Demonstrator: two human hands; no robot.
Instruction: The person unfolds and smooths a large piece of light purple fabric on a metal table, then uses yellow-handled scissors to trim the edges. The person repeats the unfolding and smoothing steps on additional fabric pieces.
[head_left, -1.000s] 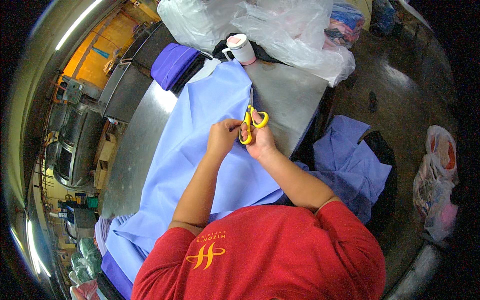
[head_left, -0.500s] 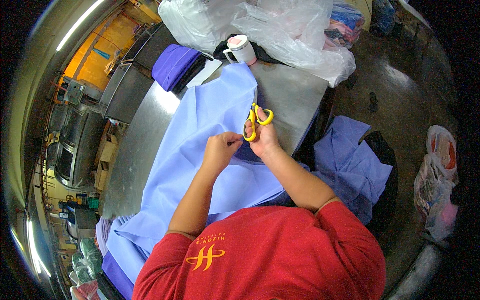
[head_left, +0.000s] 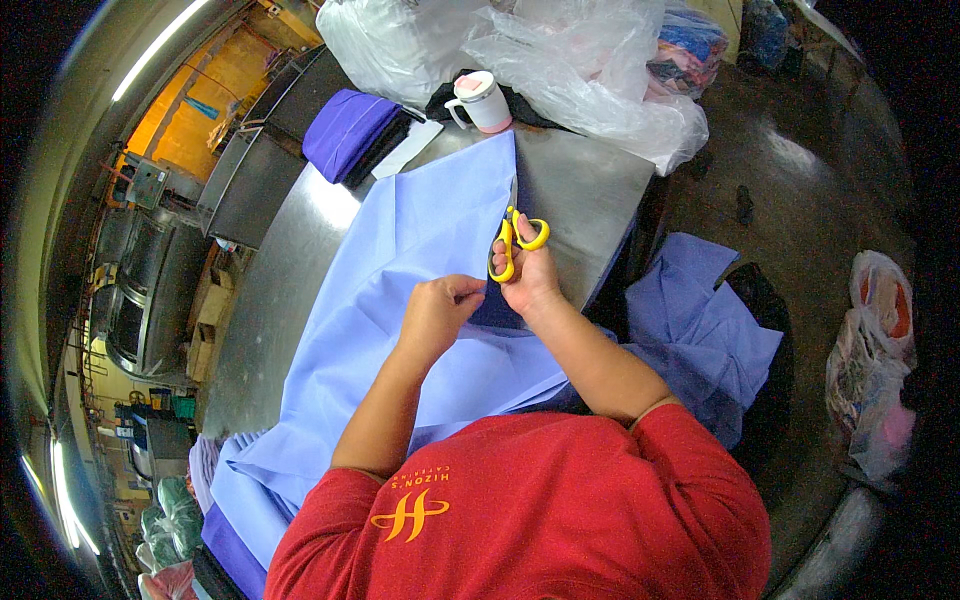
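Observation:
My right hand is closed on yellow-handled scissors, whose blade lies along the right edge of the light blue fabric. My left hand pinches that edge a little below and left of the scissors. The fabric is spread in loose folds over a metal table, with a top corner near the mug. Under and right of the cut edge, a darker blue strip shows.
A white mug, folded purple cloth and plastic bags sit along the far side. Light blue fabric hangs at the right, near a bagged bundle. Metal equipment stands at the left.
My left hand has moved down and slightly left along the edge. The scissors have shifted slightly up and right. The fabric's top corner has moved right and toward me, its edge now straighter.

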